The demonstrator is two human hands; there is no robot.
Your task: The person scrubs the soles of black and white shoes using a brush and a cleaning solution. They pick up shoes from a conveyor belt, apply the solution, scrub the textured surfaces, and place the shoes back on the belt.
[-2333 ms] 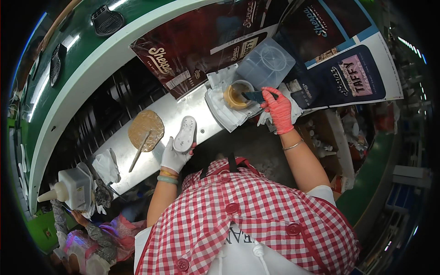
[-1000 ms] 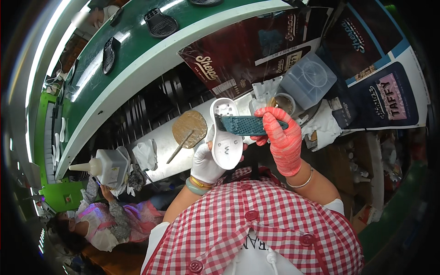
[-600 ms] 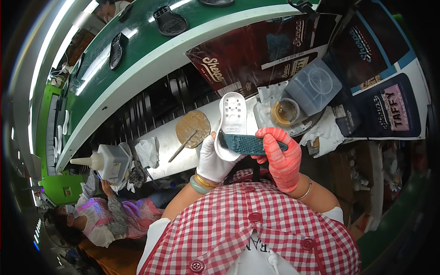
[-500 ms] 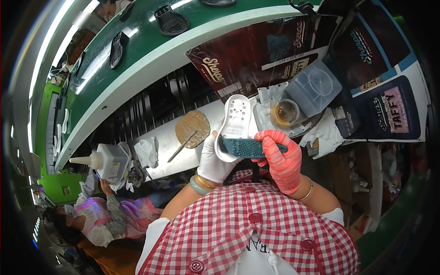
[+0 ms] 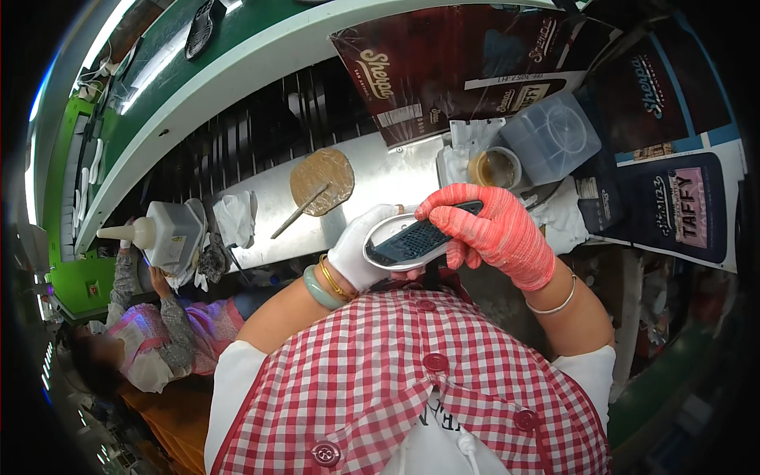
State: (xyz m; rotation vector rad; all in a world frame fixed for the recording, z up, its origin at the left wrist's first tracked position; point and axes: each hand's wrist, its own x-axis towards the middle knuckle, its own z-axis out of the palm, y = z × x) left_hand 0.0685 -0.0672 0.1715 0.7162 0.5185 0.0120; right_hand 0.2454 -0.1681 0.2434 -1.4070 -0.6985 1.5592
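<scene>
Here, in the head view, the left hand (image 5: 360,252), in a smooth white glove, is wrapped around a white shoe sole (image 5: 388,229), a shallow form with rounded ends and a raised rim, held tilted in front of the checked cloth apron (image 5: 364,332) near the metal surface (image 5: 400,170). The right hand (image 5: 503,237), in ribbed coral knit, pinches a dark, flat strip (image 5: 419,241) with a fine gridded texture, its far end inside the sole's rim. The hands are close together. On the shiny surface, a thin stick (image 5: 298,212) rests across a tan, roundish disc (image 5: 332,176) with wrinkled, glossy film. Just beyond the right hand, a round cup (image 5: 480,169) with amber contents stands beside a translucent, boxy plastic container (image 5: 552,136).
</scene>
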